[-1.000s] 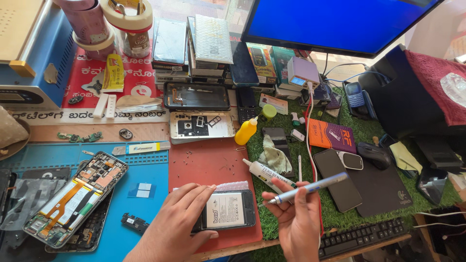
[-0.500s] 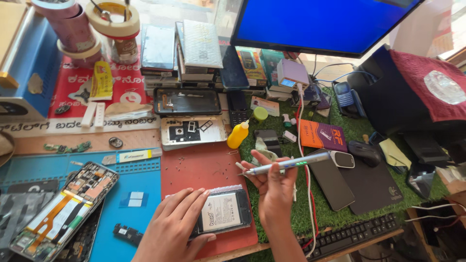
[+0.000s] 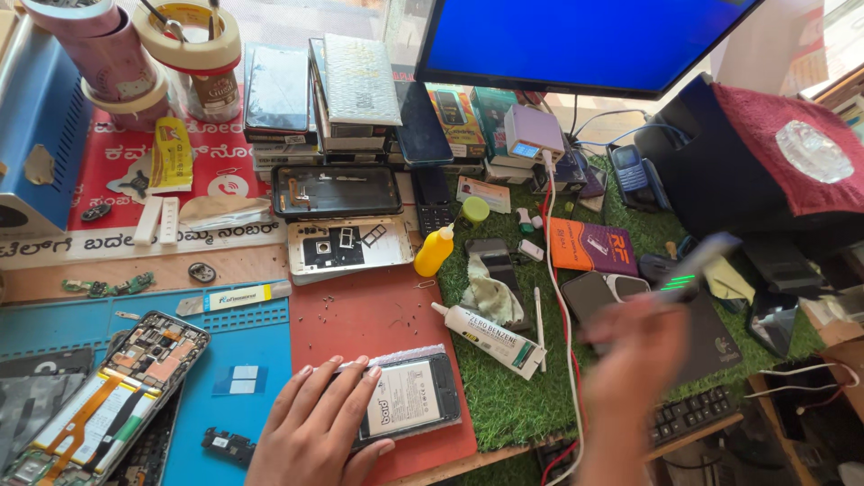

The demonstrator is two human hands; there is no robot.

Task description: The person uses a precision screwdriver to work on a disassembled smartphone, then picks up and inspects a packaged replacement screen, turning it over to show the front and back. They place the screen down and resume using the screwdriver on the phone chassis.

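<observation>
My left hand point(image 3: 317, 430) lies flat on the red mat point(image 3: 378, 315), its fingers resting on the left side of an opened phone point(image 3: 416, 396) with its battery showing. My right hand point(image 3: 630, 360) is blurred in motion at the right, raised over the green turf and the black mouse pad. It grips a slim silver pen-like tool point(image 3: 697, 263) whose tip points up and right. A white glue tube point(image 3: 490, 337) lies on the turf between the two hands.
A disassembled phone point(image 3: 117, 387) rests on the blue mat at left. Stacked phones and boxes point(image 3: 351, 99), tape rolls point(image 3: 184, 36), a yellow bottle point(image 3: 435, 250) and a monitor point(image 3: 585, 40) fill the back. A keyboard point(image 3: 697, 414) sits at the front right.
My right hand has swung from beside the opened phone out to the right, carrying the silver tool over the mouse pad. My left hand stays on the phone.
</observation>
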